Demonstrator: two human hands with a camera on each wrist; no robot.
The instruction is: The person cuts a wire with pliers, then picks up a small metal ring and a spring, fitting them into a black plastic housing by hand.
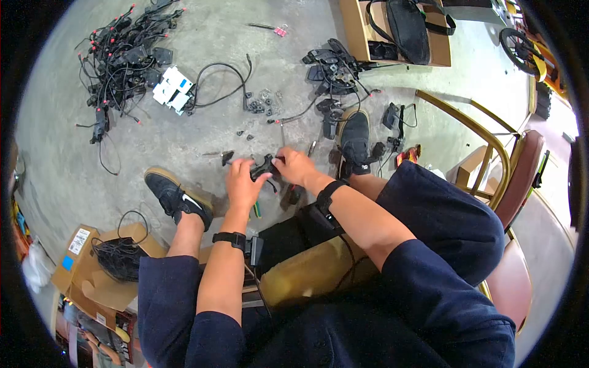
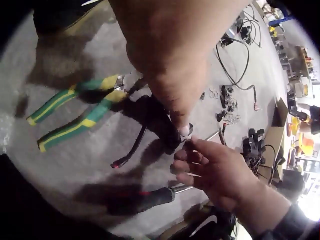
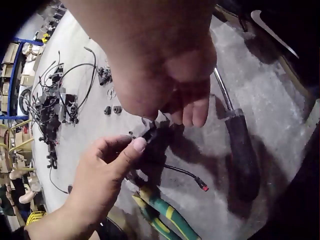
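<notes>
Both hands meet over a small black plastic part [image 1: 265,167] just above the concrete floor. My left hand [image 1: 244,185] grips it from one side, thumb and fingers round its body. From the other side my right hand [image 1: 297,168] pinches its end, fingers curled. A short black cable [image 2: 135,147] with a red tip hangs from the part. Below the hands lie pliers with green and yellow handles [image 2: 70,129] and a screwdriver with a black handle [image 3: 242,157]. The fingers partly hide the part in both wrist views.
On the floor, a big heap of black cabled parts [image 1: 126,58] lies far left, beside a white piece [image 1: 173,89]. A smaller pile [image 1: 334,69] sits near an open cardboard box [image 1: 438,56]. Another box [image 1: 80,260] stands left, a chair [image 1: 521,178] right. Small black pieces [image 1: 256,107] lie ahead.
</notes>
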